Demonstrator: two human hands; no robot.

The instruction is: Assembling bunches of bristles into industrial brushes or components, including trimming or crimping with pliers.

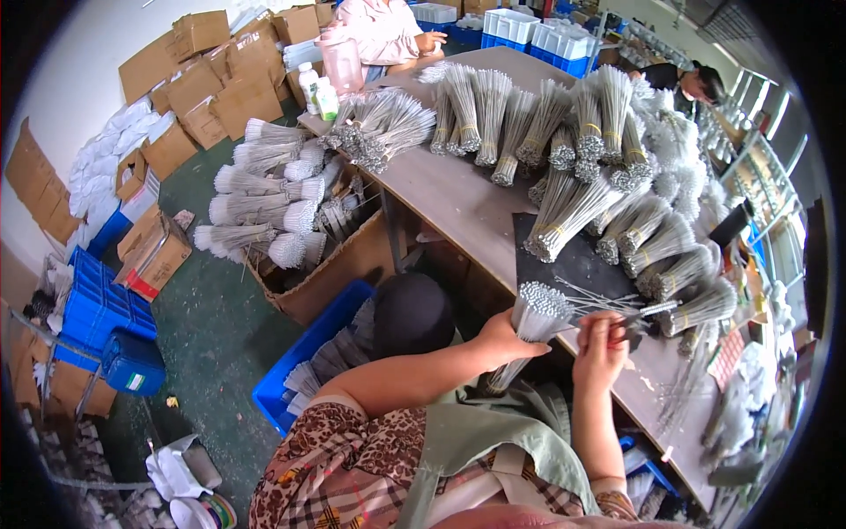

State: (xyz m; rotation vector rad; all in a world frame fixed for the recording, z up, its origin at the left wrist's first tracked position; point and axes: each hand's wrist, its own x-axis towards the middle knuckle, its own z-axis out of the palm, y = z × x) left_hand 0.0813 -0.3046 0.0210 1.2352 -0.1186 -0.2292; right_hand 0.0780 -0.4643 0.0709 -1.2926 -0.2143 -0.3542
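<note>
My left hand is wrapped round an upright bundle of thin wire brushes, its pale tips bunched at the top and its stems running down toward my lap. To the right of it, my right hand is closed in a pinch at the table edge. A single thin brush with a white spiral tip sticks out beyond those fingers, beside a dark part I cannot make out. Several loose wires lie between the hands on a black mat.
Banded bundles of wire brushes crowd the table. More bundles overhang a cardboard box at left. A black round stool and blue crate stand below. Across the table sits a person; another person bends at far right.
</note>
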